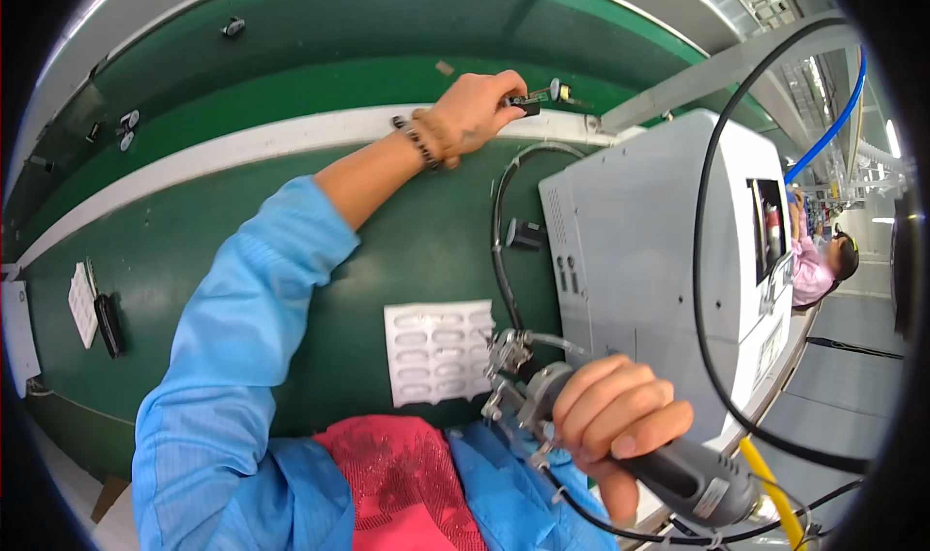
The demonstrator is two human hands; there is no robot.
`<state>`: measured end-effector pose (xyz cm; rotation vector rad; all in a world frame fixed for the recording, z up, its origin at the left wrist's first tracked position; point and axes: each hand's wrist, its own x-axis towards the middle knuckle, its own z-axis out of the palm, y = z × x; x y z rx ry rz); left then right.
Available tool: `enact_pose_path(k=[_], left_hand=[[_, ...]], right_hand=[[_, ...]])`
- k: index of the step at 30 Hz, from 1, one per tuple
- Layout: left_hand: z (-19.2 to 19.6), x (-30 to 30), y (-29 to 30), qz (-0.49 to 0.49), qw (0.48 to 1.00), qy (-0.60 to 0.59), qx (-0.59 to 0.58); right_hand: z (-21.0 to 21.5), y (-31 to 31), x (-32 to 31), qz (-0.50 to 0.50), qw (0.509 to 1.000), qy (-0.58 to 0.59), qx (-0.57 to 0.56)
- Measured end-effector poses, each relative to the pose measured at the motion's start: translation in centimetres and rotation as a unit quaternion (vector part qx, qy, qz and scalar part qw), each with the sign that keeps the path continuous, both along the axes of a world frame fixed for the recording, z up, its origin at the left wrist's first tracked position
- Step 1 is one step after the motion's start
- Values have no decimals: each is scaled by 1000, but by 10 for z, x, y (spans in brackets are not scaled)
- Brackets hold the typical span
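Observation:
My left hand (477, 115) reaches out to the far side, over the white rail at the belt's edge. Its fingers pinch a small black part with a green circuit board (524, 103). My right hand (615, 417) is wrapped around a grey and black hand-held power tool (686, 473) at the lower right. Metal clamps and thin tubing (515, 367) sit at the tool's nose, which points left towards a white sheet with rows of oval slots (417, 357). That sheet lies on the green bench (387, 255).
A large light-grey machine (639, 231) stands on the right, with a black cable (498, 231) and a small dark cylinder (526, 234) beside it. Small parts (128, 129) lie on the far green belt (320, 71). A black pen-like object (109, 325) lies at left. A person in pink (810, 270) is far right.

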<state>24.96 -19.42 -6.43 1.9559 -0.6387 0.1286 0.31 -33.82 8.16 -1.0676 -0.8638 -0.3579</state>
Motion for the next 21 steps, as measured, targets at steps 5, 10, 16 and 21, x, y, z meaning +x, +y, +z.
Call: enact_pose_path(k=[5,10,16,21], left_hand=[[31,-146,69,-11,998,44,-32],[34,-245,91,36,999,30,5],[16,-280,77,79,996,-6,30],[-5,-282,69,84,996,-29,22]], right_hand=[[1,-7,-8,45,999,3,-6],[7,-7,-16,59,998,6,-5],[6,0,-14,65,998,6,-11],[-4,9,-4,85,996,23,-20]])
